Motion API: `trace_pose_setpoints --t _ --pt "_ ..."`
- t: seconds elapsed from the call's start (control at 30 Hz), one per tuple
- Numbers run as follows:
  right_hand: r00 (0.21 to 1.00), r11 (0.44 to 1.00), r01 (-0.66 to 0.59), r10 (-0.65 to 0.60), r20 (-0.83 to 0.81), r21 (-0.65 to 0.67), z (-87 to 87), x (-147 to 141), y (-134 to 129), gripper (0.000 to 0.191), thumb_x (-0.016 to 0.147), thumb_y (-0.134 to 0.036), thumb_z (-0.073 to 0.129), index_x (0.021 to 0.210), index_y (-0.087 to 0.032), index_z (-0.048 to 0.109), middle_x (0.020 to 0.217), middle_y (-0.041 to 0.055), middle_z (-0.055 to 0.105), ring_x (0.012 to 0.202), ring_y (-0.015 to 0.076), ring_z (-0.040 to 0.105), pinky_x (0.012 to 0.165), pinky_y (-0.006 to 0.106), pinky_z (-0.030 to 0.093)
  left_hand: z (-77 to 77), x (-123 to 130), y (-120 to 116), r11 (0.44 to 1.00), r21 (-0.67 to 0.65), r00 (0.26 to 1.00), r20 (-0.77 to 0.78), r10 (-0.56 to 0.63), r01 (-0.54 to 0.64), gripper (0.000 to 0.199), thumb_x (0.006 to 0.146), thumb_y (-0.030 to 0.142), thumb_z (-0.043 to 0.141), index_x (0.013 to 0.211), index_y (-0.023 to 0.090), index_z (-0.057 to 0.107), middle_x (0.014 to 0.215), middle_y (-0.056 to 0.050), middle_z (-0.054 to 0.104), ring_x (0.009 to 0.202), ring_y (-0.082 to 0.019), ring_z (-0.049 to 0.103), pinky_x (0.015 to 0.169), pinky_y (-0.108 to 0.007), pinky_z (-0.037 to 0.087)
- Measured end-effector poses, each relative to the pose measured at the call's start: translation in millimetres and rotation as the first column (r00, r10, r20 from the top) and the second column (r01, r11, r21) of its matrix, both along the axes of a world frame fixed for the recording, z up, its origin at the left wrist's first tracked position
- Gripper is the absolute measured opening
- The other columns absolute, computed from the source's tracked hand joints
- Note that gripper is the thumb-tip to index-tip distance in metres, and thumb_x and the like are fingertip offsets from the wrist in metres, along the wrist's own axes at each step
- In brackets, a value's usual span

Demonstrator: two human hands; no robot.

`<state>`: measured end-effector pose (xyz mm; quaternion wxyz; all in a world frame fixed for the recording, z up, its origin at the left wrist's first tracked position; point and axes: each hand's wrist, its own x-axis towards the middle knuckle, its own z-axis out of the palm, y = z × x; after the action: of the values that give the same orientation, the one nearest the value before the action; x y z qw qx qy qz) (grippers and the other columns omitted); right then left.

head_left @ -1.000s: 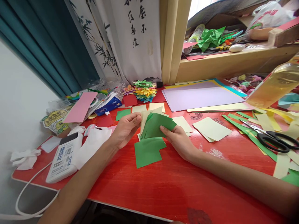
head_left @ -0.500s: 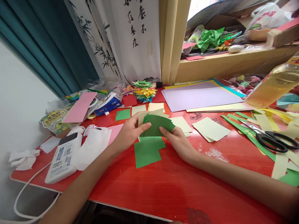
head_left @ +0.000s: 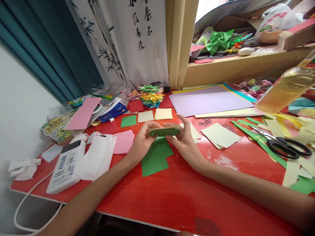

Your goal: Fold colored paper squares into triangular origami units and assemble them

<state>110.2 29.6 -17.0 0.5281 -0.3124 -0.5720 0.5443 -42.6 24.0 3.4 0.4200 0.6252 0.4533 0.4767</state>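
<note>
Between both hands, just above the red table (head_left: 152, 200), is a stack of green and cream paper pieces (head_left: 165, 131), seen nearly edge-on. My left hand (head_left: 143, 141) grips its left end, thumb on the near side and fingers behind. My right hand (head_left: 183, 139) closes on the right end, with the thumb at the near edge and the index finger raised. Below the hands lie green paper squares (head_left: 155, 160), partly overlapping. Pale cream squares (head_left: 221, 135) rest to the right, and pink squares (head_left: 123, 142) lie left of my left hand.
Scissors (head_left: 287, 147) lie on paper strips at the right, near a tilted-looking bottle (head_left: 285, 88). Large lilac sheets (head_left: 211, 101) cover the back. A folded-paper pile (head_left: 151, 96) stands behind the squares. White tissue (head_left: 97, 157) and a white box-shaped pack (head_left: 66, 167) sit at the left.
The paper stack has tipped from showing its broad green face to nearly edge-on. My right hand has shifted, its index finger now lifted behind the stack.
</note>
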Motion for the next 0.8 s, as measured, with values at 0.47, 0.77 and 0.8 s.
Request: trace_pose_setpoints --t 0.47,0.77,0.8 --pt "0.997 0.999 -0.021 0.018 0.069 0.05 -5.9 0.3 2.7 0.039 0.087 -0.027 0.041 0.125 -0.031 0.031 0.121 0.0027 0.046 0.11 0.0165 0.045 0.092 0.035 0.039 -4.4 4.3 -0.5 0.987 0.147 0.988 -0.128 0.088 -0.069 0.05 0.081 0.015 0.046 0.125 0.031 0.025 0.113 -0.003 0.049 0.102 -0.016 0.049 0.089 -0.034 0.039" --pt "0.982 0.996 0.003 -0.02 0.186 0.091 -6.7 -1.7 4.2 0.039 0.088 -0.029 0.039 0.125 -0.032 0.029 0.12 0.0038 0.045 0.108 0.0178 0.045 0.091 0.038 0.039 -2.5 4.7 -2.2 0.98 0.199 0.924 -0.378 0.051 0.028 0.053 0.082 0.014 0.044 0.128 0.035 0.028 0.128 -0.001 0.038 0.121 -0.018 0.033 0.102 -0.039 0.028" --pt "0.981 0.996 0.005 -0.023 0.194 0.094 -6.9 -2.1 4.5 0.038 0.088 -0.03 0.038 0.125 -0.032 0.029 0.12 0.004 0.045 0.107 0.018 0.045 0.091 0.038 0.039 -3.1 5.0 -2.3 0.984 0.173 0.937 -0.349 0.023 0.04 0.055 0.082 0.014 0.044 0.129 0.035 0.026 0.129 -0.001 0.037 0.122 -0.018 0.033 0.102 -0.039 0.029"
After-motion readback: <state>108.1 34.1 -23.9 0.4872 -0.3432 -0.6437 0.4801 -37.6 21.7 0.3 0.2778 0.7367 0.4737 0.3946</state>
